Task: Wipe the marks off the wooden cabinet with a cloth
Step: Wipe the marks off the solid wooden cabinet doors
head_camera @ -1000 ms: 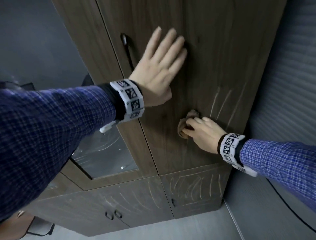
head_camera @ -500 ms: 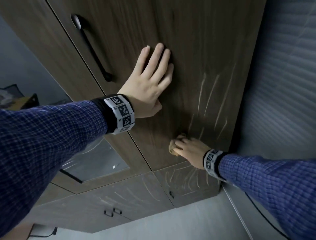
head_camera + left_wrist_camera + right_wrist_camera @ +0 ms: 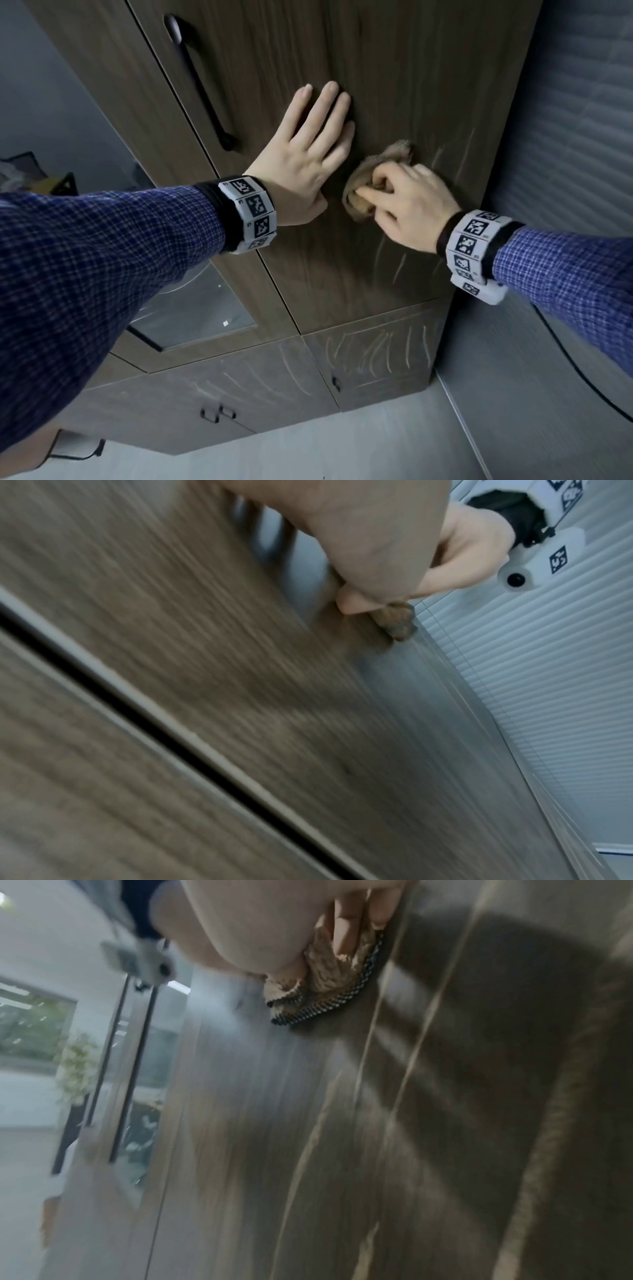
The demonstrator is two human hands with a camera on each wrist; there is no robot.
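on the wooden cabinet [image 3: 394, 68] door, the left hand [image 3: 305, 154] lay flat, fingers straight; the right hand [image 3: 407, 202] clutched the bunched cloth [image 3: 363, 181] beside the marks [image 3: 459, 154].

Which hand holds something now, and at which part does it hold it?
The right hand grips the bunched tan cloth around its middle, fingers curled over it. The left hand holds nothing; it presses flat on the cabinet door.

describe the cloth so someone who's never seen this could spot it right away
Start at the tall wooden cabinet door with the long black handle. The cloth is bunched against it under the right hand, the only soft, tan thing on the dark wood.
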